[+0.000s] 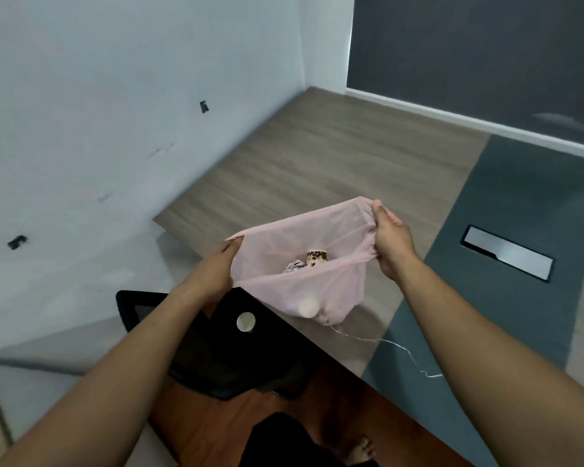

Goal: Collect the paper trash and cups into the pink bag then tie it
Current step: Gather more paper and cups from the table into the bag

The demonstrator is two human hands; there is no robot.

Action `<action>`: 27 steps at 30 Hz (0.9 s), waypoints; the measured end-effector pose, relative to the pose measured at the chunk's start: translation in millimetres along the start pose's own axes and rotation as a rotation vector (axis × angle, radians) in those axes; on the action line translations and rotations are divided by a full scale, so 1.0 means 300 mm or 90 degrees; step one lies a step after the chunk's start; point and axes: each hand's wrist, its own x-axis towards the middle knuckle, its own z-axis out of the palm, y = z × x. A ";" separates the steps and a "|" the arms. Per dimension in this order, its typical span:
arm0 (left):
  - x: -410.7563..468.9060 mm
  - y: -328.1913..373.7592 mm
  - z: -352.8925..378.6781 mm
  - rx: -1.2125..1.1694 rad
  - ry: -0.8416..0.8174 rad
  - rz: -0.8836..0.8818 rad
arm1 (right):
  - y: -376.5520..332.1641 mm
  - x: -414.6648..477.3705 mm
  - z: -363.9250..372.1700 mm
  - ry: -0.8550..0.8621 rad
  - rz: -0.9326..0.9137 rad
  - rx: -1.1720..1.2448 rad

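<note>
We can read no brand, label or writing anywhere; the one printed thing is a cup with a brown spotted pattern (316, 257), and its markings are too blurred to make out as letters.

We count one pink bag (294, 251), held up in the air above the edge of the wood-look surface (284, 163). Our left hand (221, 264) is closed on the bag's left rim, fingers pinched over the thin plastic. Our right hand (390, 241) is closed on the right rim, the plastic bunched in its grip. Between the two hands the mouth is stretched wide open.

Inside the bag we see the spotted cup lying near the far side, with one crumpled paper (294, 265) touching it on its left. Through the thin plastic low in the bag, a pale round cup (307, 306) shows; what else lies beside it we cannot tell.

Below the bag, one white cup (245, 322) stands upright on a black chair (216, 358). A thin white thread (385, 342) trails across the surface.
</note>
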 end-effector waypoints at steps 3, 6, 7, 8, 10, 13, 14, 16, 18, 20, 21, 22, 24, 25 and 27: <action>0.013 -0.067 -0.038 -0.001 0.011 -0.012 | -0.002 0.000 0.065 -0.027 -0.026 -0.016; 0.081 -0.134 -0.071 0.020 0.039 -0.010 | -0.004 0.012 0.125 -0.041 -0.048 -0.026; 0.105 -0.151 -0.078 0.025 0.054 -0.008 | -0.006 0.017 0.142 -0.034 -0.052 -0.029; 0.129 -0.168 -0.084 0.022 0.065 -0.001 | -0.005 0.023 0.158 -0.026 -0.054 -0.027; 0.176 -0.205 -0.091 0.001 0.077 0.022 | 0.006 0.035 0.186 -0.002 -0.047 -0.038; 0.226 -0.262 -0.086 -0.035 0.050 0.047 | 0.054 0.025 0.215 0.042 -0.005 -0.085; 0.240 -0.288 -0.075 -0.040 0.031 0.053 | 0.080 0.015 0.223 0.052 0.008 -0.108; 0.271 -0.349 -0.048 -0.048 0.004 0.060 | 0.142 -0.012 0.236 0.066 0.027 -0.141; 0.306 -0.411 -0.027 -0.063 -0.008 0.079 | 0.191 -0.047 0.254 0.074 0.038 -0.150; 0.333 -0.463 -0.020 -0.072 -0.019 0.122 | 0.235 -0.073 0.273 0.088 0.056 -0.147; 0.341 -0.482 -0.023 -0.076 -0.024 0.150 | 0.251 -0.090 0.284 0.099 0.063 -0.154; 0.345 -0.499 -0.026 -0.083 -0.020 0.181 | 0.267 -0.105 0.293 0.113 0.063 -0.163; 0.335 -0.527 -0.036 -0.122 -0.001 0.224 | 0.302 -0.126 0.301 0.141 0.047 -0.171; 0.324 -0.544 -0.042 -0.152 0.007 0.235 | 0.321 -0.134 0.298 0.150 0.042 -0.169; 0.298 -0.582 -0.054 -0.212 0.030 0.254 | 0.355 -0.159 0.293 0.172 0.055 -0.171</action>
